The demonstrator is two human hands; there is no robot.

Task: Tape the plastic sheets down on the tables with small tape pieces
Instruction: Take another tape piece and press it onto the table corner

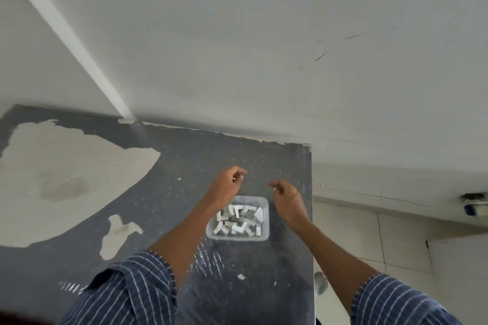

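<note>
1. White wall (264,34) stands behind a dark table (171,166), which has big pale worn patches (66,174) on its left part.
2. Clear tray (265,208) sits on the table near its right edge, and it is full of small tape pieces (237,221).
3. Shiny creases near the front edge, between the two forearms, show a clear sheet (208,258) lying on the table; I cannot tell how far it reaches.
4. Left hand (229,179) is just beyond the tray's far left corner, with fingers curled, and thumb and forefinger pinch a small pale bit (234,179).
5. Right hand (287,198) is by the tray's far right corner, also curled, and pinches a pale speck (274,188).
6. Whether bit and speck are tape, I cannot tell.
7. Both sleeves (132,290) are blue with thin white stripes.
</note>
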